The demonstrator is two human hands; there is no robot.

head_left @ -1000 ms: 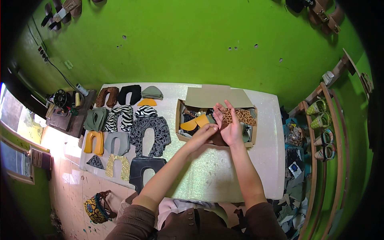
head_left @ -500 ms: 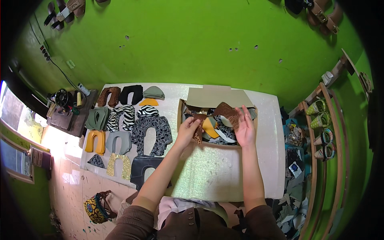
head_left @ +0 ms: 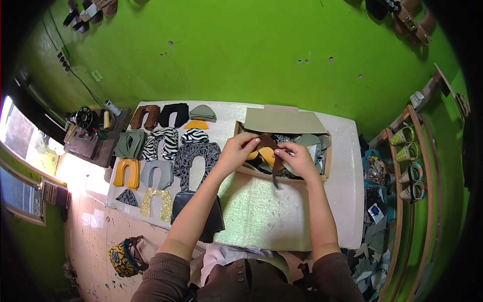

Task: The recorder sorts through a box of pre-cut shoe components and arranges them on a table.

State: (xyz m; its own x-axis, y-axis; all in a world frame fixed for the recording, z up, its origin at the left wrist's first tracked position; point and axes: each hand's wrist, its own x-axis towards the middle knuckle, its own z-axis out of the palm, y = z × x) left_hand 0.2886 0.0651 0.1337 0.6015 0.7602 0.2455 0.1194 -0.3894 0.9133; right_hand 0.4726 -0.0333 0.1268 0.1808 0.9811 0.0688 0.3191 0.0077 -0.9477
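Observation:
Over an open cardboard box (head_left: 329, 156), both of my hands hold up a brown cut piece of material (head_left: 268, 142), with a narrow part of it hanging between them. My left hand (head_left: 235, 153) pinches its left side. The fingers of my right hand (head_left: 300, 160) are closed on its right side. Mustard-yellow scraps (head_left: 266, 155) show just behind and below the brown piece. Grey-green scraps (head_left: 309, 140) and dark patterned ones fill the rest of the box; my hands hide part of the contents.
Stacks of U-shaped cut pieces, such as zebra-striped ones (head_left: 149, 147), yellow ones (head_left: 121, 173) and black ones (head_left: 178, 206), cover the table's left part. A sewing machine (head_left: 83, 118) stands further left. On the right are a wooden rack (head_left: 394, 176) with shoes and a scrap pile (head_left: 370, 261).
My hands have come closer together, and the right hand's spread fingers have closed on the brown piece. The whole view has shifted slightly.

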